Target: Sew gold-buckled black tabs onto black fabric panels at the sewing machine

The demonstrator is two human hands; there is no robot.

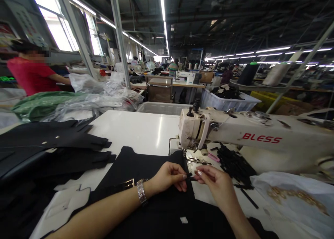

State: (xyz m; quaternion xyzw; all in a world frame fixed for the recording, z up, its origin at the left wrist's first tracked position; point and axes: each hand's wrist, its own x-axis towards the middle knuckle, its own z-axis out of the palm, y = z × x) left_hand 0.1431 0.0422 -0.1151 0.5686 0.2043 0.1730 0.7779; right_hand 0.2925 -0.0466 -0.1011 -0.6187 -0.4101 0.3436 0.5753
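Observation:
Black fabric point(146, 166) lies on the white table, its right edge near the needle area of a sewing machine point(235, 127) marked BLESS. Over this fabric, my left hand point(169, 178) pinches a small black strip point(190, 177) between thumb and fingers, a metal watch on its wrist. My right hand point(214, 183) is closed on the strip's other side, fingertips close to the left ones. A buckle point(129, 183) on a black strap lies left of my left wrist. Several black strips point(232, 162) are piled under the machine arm.
A plastic bag of gold-coloured rings point(300, 199) is at the right. Black fabric pieces point(52, 138) cover the table's left. Plastic-wrapped bundles point(99, 96) and a white bin point(229, 99) stand beyond. A person in red point(33, 70) is at the far left.

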